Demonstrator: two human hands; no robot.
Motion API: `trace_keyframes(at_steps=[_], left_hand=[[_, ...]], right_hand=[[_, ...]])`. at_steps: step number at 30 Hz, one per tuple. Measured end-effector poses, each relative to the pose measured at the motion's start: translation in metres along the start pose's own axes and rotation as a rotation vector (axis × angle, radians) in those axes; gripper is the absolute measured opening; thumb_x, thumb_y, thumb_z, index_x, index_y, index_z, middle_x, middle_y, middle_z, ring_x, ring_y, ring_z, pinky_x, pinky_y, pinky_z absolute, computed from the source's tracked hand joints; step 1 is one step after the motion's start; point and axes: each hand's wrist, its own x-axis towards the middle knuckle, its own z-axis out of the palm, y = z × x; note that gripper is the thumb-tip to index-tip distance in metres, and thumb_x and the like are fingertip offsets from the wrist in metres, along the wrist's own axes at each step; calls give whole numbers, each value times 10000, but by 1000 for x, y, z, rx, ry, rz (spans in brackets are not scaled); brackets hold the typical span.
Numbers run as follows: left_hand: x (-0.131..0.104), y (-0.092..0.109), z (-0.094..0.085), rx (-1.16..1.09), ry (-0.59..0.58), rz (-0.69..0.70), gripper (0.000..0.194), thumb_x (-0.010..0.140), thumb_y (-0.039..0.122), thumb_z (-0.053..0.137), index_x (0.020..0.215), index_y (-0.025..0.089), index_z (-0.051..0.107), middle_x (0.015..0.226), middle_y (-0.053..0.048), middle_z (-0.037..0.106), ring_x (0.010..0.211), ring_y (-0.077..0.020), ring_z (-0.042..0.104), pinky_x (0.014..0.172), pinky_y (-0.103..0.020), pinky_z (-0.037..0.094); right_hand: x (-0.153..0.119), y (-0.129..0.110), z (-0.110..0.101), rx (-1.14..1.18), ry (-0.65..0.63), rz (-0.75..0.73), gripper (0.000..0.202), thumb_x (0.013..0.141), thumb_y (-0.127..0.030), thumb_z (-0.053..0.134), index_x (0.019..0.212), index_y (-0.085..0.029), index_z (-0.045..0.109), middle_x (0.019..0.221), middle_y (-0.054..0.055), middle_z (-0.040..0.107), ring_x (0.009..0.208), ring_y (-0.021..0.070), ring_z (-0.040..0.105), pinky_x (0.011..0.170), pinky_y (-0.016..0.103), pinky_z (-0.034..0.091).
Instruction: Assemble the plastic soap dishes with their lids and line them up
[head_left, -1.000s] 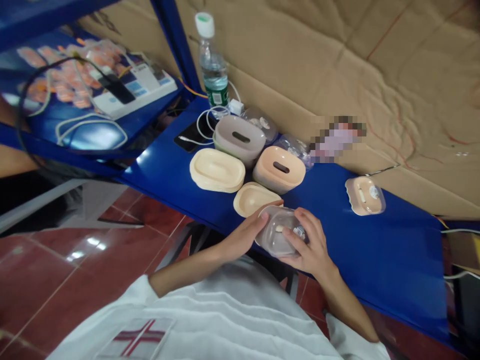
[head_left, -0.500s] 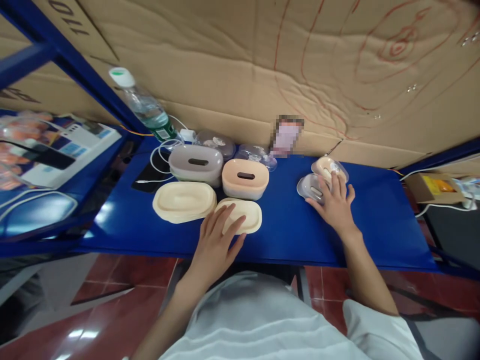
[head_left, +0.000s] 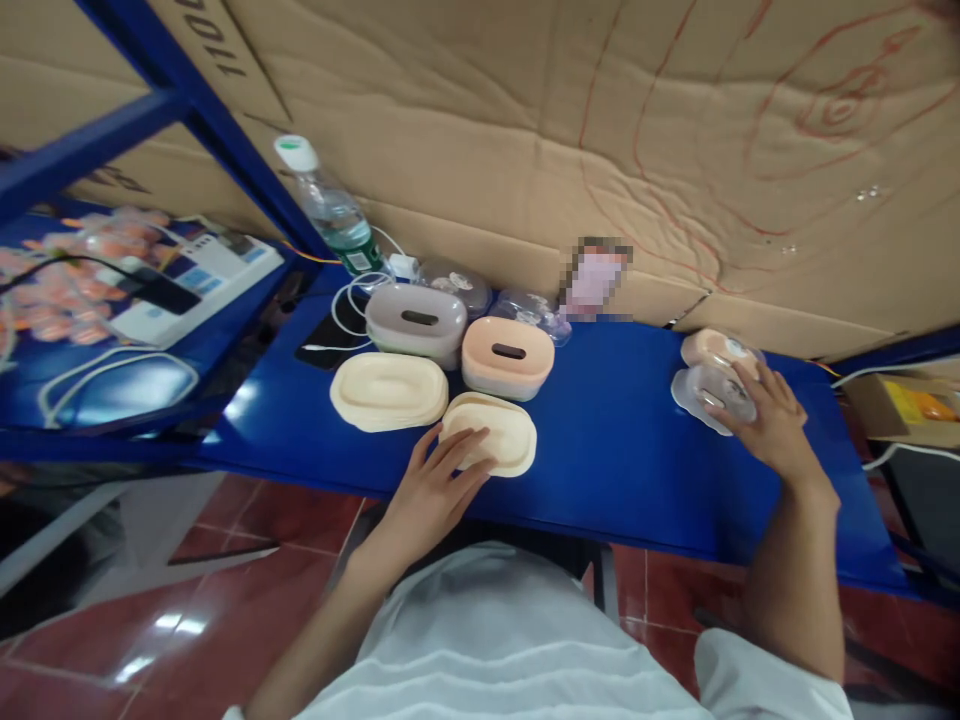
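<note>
My left hand (head_left: pixel 446 475) lies with its fingers stretched over an oval cream lid (head_left: pixel 514 435) near the table's front edge. A stack of larger cream lids (head_left: pixel 386 390) is to its left. Behind the lids stand a grey slotted box (head_left: pixel 412 315) and a peach slotted box (head_left: pixel 506 365). Far to the right, my right hand (head_left: pixel 772 425) grips a small translucent grey container (head_left: pixel 724 395) between thumb and fingers. Against that container sits a small peach container (head_left: pixel 712 348), partly covered by a clear piece.
Clear covers (head_left: pixel 529 308) lie along the cardboard wall (head_left: pixel 465 150), near a water bottle (head_left: pixel 337 220), a white cable and a dark phone (head_left: pixel 326 340). A blurred-out upright object (head_left: pixel 596 280) leans there. At left, a power strip (head_left: pixel 217 280) lies by bagged orange pieces.
My right hand has slid the grey and peach containers together to the right, away from the slotted boxes. My left hand stays at the cream lid. The view has shifted slightly.
</note>
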Motion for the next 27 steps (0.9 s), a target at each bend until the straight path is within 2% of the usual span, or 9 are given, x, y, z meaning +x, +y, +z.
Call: trace_keyframes(at_steps=[4,6,9,12,15,18,20,23,27], left_hand=[[11,17,1,-54,50,13,243,1043,143,597,1222,230,735,1502,-130,675,1411,-287,620,1277,-566,335],[15,27,3,-127,87,34,216,1044,149,601,1205,226,724,1492,-124,681,1423,-267,606,1293,-550,315],[15,38,6,-258,166,49,243,1029,127,616,1217,246,714,1469,-105,690,1436,-244,588,1316,-539,290],[7,40,6,-486,370,-70,309,965,171,729,1248,296,725,1578,-114,583,1488,-294,533,1288,-555,341],[-1,37,4,-1123,650,-385,470,895,364,839,1338,351,680,1624,-98,530,1491,-321,526,1212,-504,452],[-1,33,-3,-1912,452,-727,535,945,535,750,1412,290,661,1509,-109,658,1424,-338,600,1149,-474,519],[2,30,-9,-2212,305,-847,476,1024,516,635,1400,228,685,1423,-115,726,1387,-342,637,1116,-477,550],[7,26,-18,-2330,466,-875,414,1112,407,484,1473,278,640,1431,-60,736,1384,-305,651,1082,-486,584],[10,23,-28,-2218,633,-879,465,1135,411,450,1586,326,527,1510,-53,684,1389,-293,651,1058,-493,610]], right_hand=[[-10,-109,-15,342,-127,-285,674,1036,-530,647,1642,-306,454,1662,147,502,1535,350,497,1254,594,428],[-23,-173,-14,428,-266,-550,695,1020,-493,690,1646,-324,440,1725,121,412,1571,342,445,1229,579,483],[-39,-237,-3,522,-225,-820,606,997,-339,747,1567,-282,551,1629,97,551,1557,322,454,1182,526,553],[-44,-254,5,600,-79,-846,508,968,-215,772,1460,-251,652,1488,83,677,1434,298,554,1104,484,609],[-43,-255,2,618,-37,-856,468,935,-189,808,1390,-234,703,1464,82,693,1358,282,579,1062,432,620],[-34,-266,-4,626,-78,-961,396,950,-265,809,1338,-265,734,1490,62,676,1348,254,579,1089,396,594],[-19,-275,-4,612,-109,-1003,389,971,-406,783,1345,-315,732,1587,57,596,1394,271,559,1152,453,547],[16,-283,5,597,-168,-905,543,1028,-556,651,1525,-343,597,1724,84,421,1519,331,476,1207,561,467],[57,-286,26,417,-281,-704,526,1086,-477,579,1580,-302,535,1565,98,621,1437,331,590,1172,582,452]])
